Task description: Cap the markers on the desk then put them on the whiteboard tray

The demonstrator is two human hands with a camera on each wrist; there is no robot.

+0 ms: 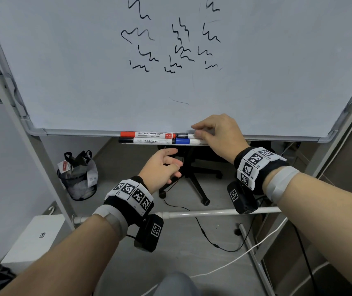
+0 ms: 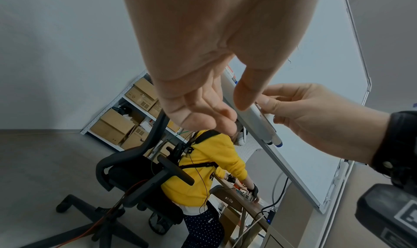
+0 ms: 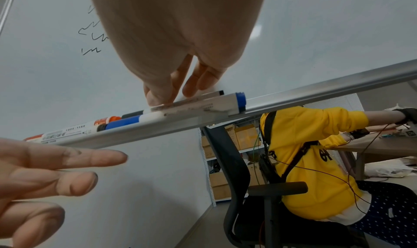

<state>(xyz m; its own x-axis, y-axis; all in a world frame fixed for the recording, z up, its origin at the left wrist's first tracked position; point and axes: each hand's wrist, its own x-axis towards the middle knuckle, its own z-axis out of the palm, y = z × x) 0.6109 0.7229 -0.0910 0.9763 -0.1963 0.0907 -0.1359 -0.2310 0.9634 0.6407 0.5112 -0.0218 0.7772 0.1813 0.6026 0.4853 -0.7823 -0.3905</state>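
Several capped markers lie end to end in two rows on the whiteboard tray: a red-capped one and a black-capped one at the left, a blue marker in front at the right. Behind the blue marker lies a black marker. My right hand is over that end of the tray, thumb in front and fingers behind, pinching the black marker. My left hand hovers just below the tray with relaxed fingers, holding nothing.
The whiteboard carries black scribbles. Behind its stand are an office chair, a mesh bin with a bag, a white box and floor cables. A person in yellow sits at a desk beyond.
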